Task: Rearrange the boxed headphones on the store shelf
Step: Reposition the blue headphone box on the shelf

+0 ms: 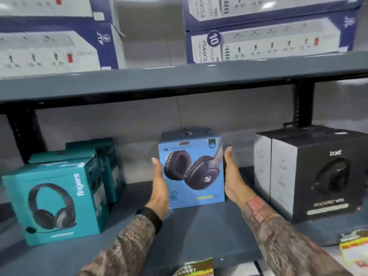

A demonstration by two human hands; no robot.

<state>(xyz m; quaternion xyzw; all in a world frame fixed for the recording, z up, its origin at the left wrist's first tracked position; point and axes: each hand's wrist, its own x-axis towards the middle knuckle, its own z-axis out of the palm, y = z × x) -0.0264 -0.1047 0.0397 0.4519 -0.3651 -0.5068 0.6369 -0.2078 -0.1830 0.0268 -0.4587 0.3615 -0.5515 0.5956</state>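
Observation:
A light blue headphone box [191, 172] stands upright in the middle of the grey lower shelf [199, 232]. My left hand [159, 184] presses flat against its left side and my right hand [232, 176] against its right side, so both hold it between them. To the left stands a teal headphone box [55, 202], turned slightly, with a second teal box [108, 166] behind it. At the right stand black headphone boxes [326, 176] side by side, white side panels facing me.
The upper shelf [179, 80] overhangs the boxes and carries stacked blue-and-white power strip boxes [268, 38]. Black brackets [22, 134] stand at the back left and back right. Price tags [194, 267] hang on the shelf's front edge.

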